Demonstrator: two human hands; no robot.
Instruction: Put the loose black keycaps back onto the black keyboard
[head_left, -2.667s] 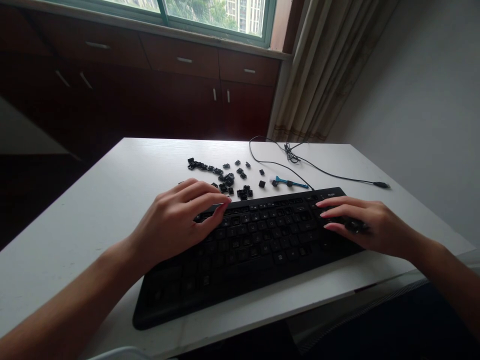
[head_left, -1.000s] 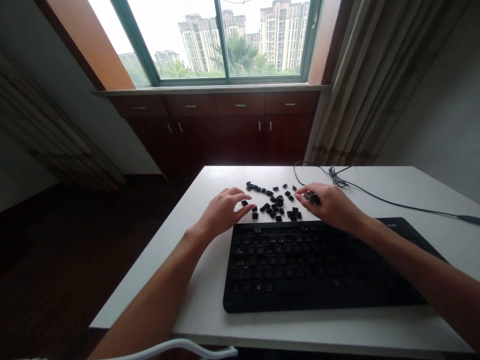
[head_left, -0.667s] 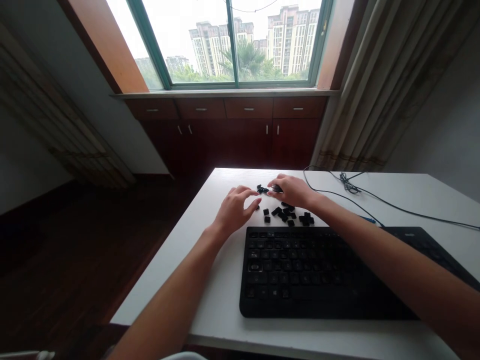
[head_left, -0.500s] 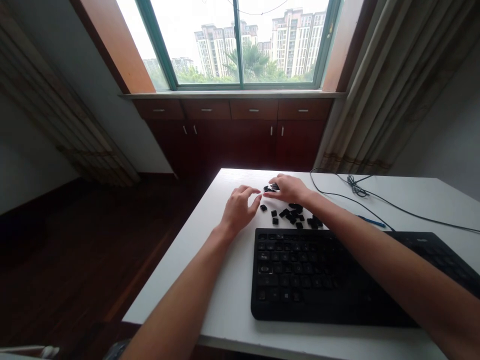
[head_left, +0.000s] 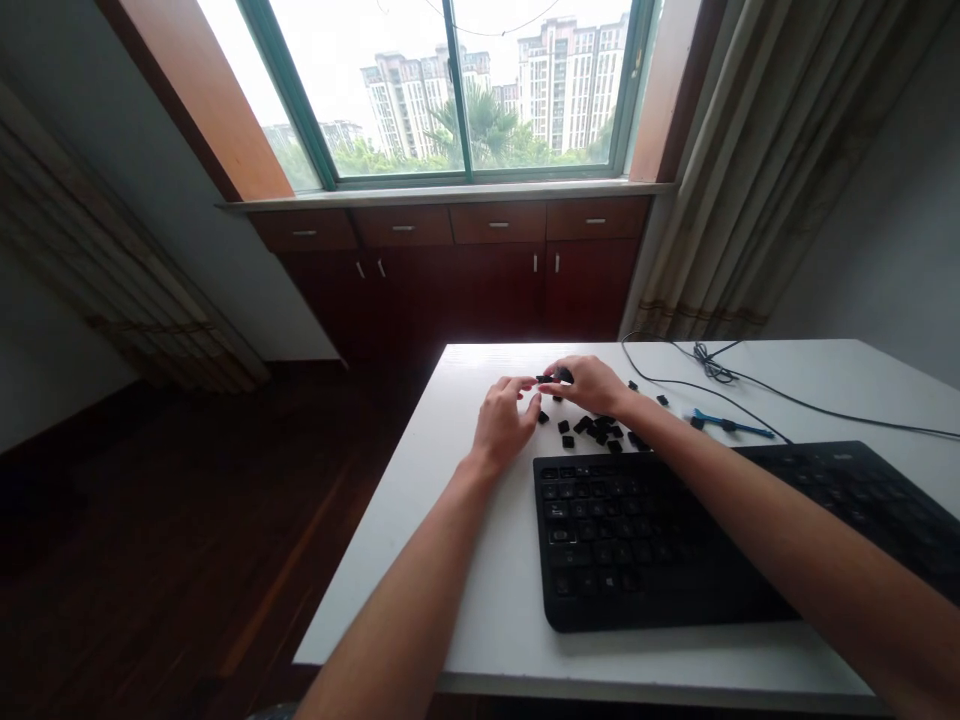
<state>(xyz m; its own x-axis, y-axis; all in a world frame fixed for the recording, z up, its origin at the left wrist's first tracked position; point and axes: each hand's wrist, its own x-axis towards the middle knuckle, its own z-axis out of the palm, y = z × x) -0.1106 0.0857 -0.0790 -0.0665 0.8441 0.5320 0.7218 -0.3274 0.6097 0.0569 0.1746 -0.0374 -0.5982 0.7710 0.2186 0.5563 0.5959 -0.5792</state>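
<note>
A black keyboard [head_left: 720, 530] lies on the white table [head_left: 480, 610] in front of me. Several loose black keycaps [head_left: 596, 430] are scattered on the table beyond its top left corner. My right hand [head_left: 592, 385] reaches across over the far keycaps and pinches a black keycap [head_left: 562, 376] in its fingertips. My left hand [head_left: 506, 425] rests on the table just left of the keycaps, fingers bent and slightly apart, holding nothing I can see, its fingertips close to my right hand's.
A blue keycap puller [head_left: 724, 424] lies right of the keycaps. A black cable [head_left: 750, 385] runs across the table's far side. Dark wooden cabinets [head_left: 465, 270] stand under the window, a curtain [head_left: 750, 170] hangs at the right. The table's left edge drops to the floor.
My right hand left the keyboard's right side, crossed to the far keycaps and now pinches one. My left hand moved off the keyboard to the table beside them. My head turned left.
</note>
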